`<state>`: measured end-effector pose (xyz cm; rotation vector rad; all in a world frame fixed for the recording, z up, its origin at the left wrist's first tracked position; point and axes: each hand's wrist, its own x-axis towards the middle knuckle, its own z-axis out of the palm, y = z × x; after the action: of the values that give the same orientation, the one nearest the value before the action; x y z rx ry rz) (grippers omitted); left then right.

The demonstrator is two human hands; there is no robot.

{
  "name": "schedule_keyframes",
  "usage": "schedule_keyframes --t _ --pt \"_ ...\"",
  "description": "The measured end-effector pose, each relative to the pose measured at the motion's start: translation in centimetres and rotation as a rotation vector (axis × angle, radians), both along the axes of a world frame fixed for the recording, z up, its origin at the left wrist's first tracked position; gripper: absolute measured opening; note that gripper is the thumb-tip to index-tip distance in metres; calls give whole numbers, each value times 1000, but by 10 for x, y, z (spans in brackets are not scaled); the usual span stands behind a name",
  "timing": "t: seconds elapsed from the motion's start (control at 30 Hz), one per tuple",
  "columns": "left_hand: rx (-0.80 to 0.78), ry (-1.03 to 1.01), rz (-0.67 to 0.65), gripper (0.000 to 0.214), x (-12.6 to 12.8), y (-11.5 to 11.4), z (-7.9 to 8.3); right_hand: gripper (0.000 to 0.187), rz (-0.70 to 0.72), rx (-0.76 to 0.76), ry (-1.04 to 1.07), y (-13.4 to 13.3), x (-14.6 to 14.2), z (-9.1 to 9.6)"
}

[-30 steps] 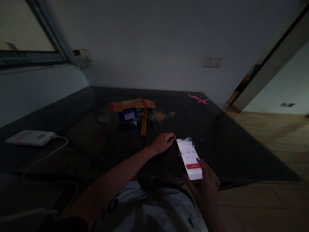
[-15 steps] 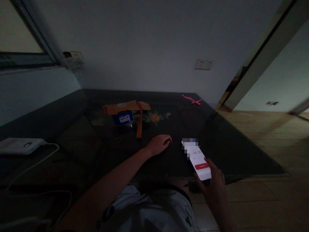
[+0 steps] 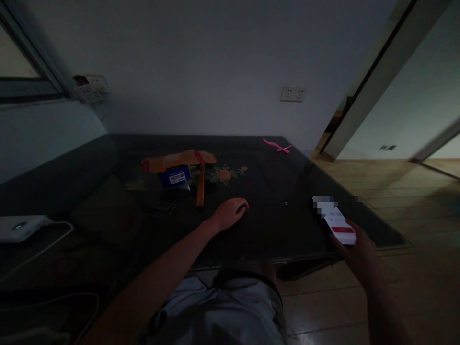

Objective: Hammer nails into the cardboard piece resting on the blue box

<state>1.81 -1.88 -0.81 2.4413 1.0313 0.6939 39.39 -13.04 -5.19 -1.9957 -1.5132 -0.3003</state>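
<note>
My right hand (image 3: 361,247) grips a smartphone (image 3: 343,230) by its near end, at the right part of the dark tabletop. The lit screen shows a white page with a red button; its upper part is pixelated. My left hand (image 3: 232,212) rests on the table with its fingers curled towards the thumb and nothing visible in them. Just beyond it lies a brown wooden stick or handle (image 3: 201,187), whose far end meets a long orange-brown packet (image 3: 172,160) with red bands. A blue box (image 3: 175,177) with a white label sits beside the packet.
Thin pale strands (image 3: 167,207) lie left of the wooden piece. A pink ribbon (image 3: 282,148) is near the table's back right corner. At the left stands a white power bank-like device (image 3: 21,227) with a white cable (image 3: 53,244). Behind the table rises a wall with sockets (image 3: 293,94).
My right hand has carried the phone to the right and slightly farther away, towards the table's right edge. The left hand stays on the table. The view has shifted a little to the right.
</note>
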Motion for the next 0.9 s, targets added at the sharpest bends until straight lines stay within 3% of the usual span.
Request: schedule_keyframes --t 0.23,0.33,0.4,0.47,0.57,0.73,0.8,0.9 --pt "4 13 -3 18 0 2 -2 78 -57 -48 35 9 45 -3" --pt "-6 22 6 18 1 1 -1 80 -53 -32 -23 8 45 1" --pt "-6 23 6 19 1 1 0 79 -56 38 -100 8 30 7" --pt "2 25 1 18 1 1 1 74 -17 110 -134 11 1 16" --pt "29 30 -6 17 1 0 2 53 211 127 -36 25 -66 35" --pt "38 71 37 18 1 -1 -2 24 711 -182 121 69 -185 70" --pt "-3 122 117 17 -1 2 -3 22 765 -280 101 92 -218 83" --pt "-33 130 268 16 -8 8 -1 29 719 -311 104 131 -249 93"
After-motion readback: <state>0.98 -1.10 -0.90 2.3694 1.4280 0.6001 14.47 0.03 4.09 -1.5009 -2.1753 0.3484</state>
